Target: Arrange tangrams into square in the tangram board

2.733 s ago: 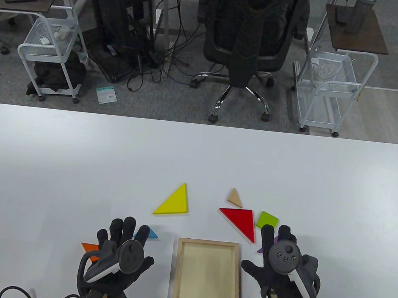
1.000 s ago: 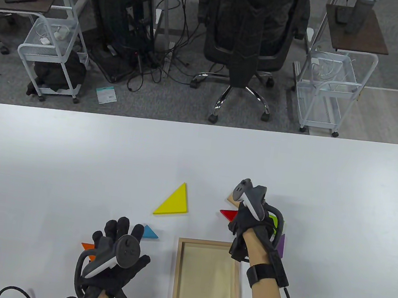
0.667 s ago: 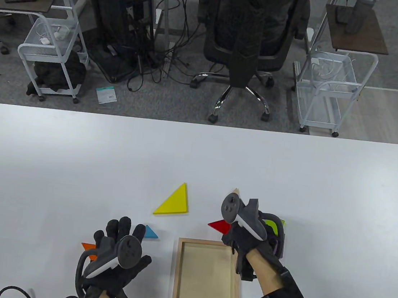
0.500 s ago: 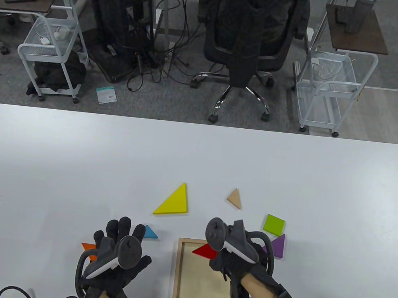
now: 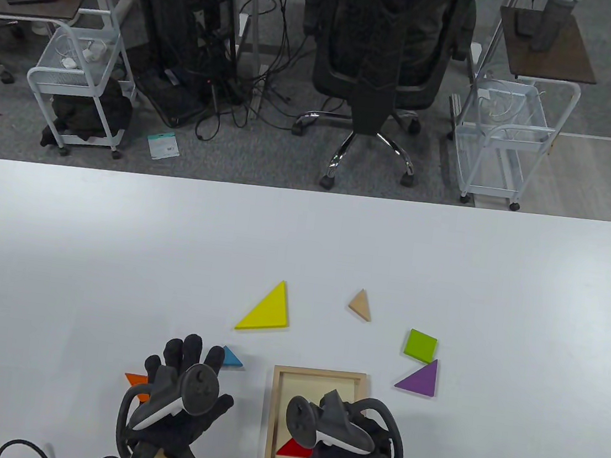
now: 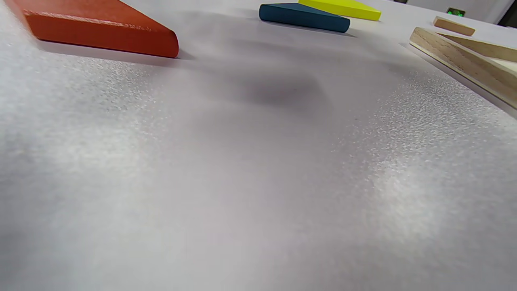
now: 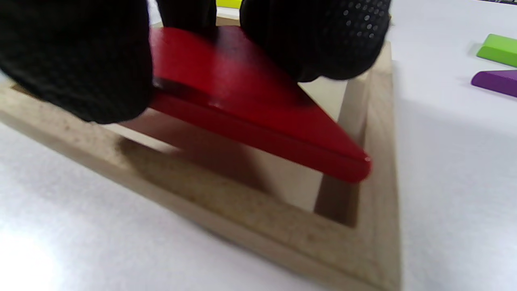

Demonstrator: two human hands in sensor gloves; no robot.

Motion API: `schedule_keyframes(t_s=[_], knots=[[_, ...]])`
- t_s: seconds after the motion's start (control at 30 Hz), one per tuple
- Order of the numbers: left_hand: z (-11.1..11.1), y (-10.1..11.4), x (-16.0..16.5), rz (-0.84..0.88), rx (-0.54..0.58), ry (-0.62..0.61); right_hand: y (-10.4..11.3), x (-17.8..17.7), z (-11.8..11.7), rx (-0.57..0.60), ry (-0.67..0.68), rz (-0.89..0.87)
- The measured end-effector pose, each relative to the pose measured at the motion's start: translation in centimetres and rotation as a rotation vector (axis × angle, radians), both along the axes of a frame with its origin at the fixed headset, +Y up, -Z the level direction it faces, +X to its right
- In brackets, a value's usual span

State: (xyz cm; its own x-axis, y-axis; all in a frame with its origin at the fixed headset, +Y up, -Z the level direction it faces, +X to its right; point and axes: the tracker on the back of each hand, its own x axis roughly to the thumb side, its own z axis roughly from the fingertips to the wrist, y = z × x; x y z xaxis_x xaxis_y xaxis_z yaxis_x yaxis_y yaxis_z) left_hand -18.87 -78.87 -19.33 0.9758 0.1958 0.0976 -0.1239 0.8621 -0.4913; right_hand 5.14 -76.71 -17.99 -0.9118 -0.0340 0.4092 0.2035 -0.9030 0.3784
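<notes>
Our right hand (image 5: 337, 444) pinches the red triangle (image 7: 246, 101), tilted over the wooden board (image 5: 321, 374) near its front edge, while our left hand (image 5: 182, 392) rests spread flat on the tabletop (image 5: 113, 250).

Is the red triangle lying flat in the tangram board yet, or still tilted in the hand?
Still tilted. In the right wrist view the red triangle slants above the board floor, shadow beneath, pinched by the right hand.

the right hand (image 5: 338, 439) and its tracker (image 5: 315, 422) hide most of the red triangle (image 5: 294, 449); the left hand (image 5: 180, 391) covers part of the orange piece (image 5: 134, 379).
</notes>
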Motion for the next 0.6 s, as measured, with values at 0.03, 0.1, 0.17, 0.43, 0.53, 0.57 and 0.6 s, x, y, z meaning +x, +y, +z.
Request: schedule_keyframes(t_s=[0.03,0.1,0.17,0.43,0.53,0.57,0.6], knots=[[0.02,0.01,0.02,0.000,0.000,0.000,-0.06,-0.04,0.05,-0.004,0.000,0.004],[0.05,0.01,0.06,0.000,0.001,-0.002,-0.30,-0.17,0.07,-0.009,0.001,0.018],[0.09,0.01,0.10,0.000,0.001,-0.004,-0.52,-0.20,0.05,-0.018,-0.005,0.037],[0.13,0.01,0.14,0.002,0.001,-0.003,-0.74,-0.29,-0.01,-0.044,0.004,0.036],[0.17,0.02,0.17,0.002,-0.003,-0.002,-0.79,-0.28,-0.06,-0.064,0.006,0.033],[0.18,0.02,0.17,0.002,-0.004,-0.002,-0.74,-0.28,-0.05,-0.064,0.007,0.033],[0.18,0.03,0.17,0.002,-0.004,-0.002,-0.74,-0.29,-0.05,-0.066,0.008,0.033]])
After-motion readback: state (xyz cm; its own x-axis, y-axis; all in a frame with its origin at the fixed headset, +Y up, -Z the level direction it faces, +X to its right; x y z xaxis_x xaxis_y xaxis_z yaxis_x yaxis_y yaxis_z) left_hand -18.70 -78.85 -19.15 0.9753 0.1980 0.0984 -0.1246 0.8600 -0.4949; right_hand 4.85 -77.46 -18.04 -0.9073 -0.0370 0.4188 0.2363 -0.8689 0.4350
